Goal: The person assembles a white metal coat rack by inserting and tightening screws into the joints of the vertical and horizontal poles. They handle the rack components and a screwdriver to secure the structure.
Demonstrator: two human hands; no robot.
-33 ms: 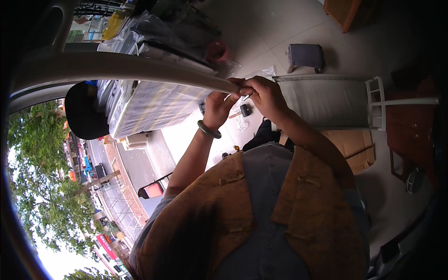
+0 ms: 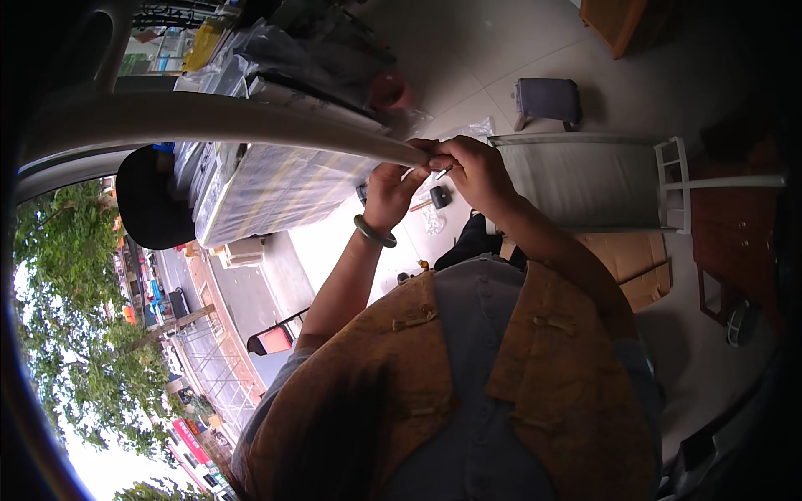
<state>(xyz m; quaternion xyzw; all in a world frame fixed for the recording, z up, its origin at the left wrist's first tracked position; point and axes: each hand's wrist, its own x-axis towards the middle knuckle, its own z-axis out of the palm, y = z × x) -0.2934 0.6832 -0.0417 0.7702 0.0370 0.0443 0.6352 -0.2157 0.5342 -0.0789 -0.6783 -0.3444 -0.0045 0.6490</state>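
Note:
A long white metal tube crosses from the upper left and ends between my hands. My left hand is closed at the tube's end, thumb pointing toward the opening, with a bracelet round the wrist. Just to its right, my right hand pinches close to the same end. A small shiny metal piece sticks out below the right fingers; its kind is too small to tell. The fingertips of both hands meet and hide the tube's tip. Below them on the floor lies a mallet with a black head.
A wrapped, striped mattress-like stack stands at left. A grey fabric panel on a white frame lies at right, with flattened cardboard beside it. Farther off are a small grey stool and a wooden piece of furniture.

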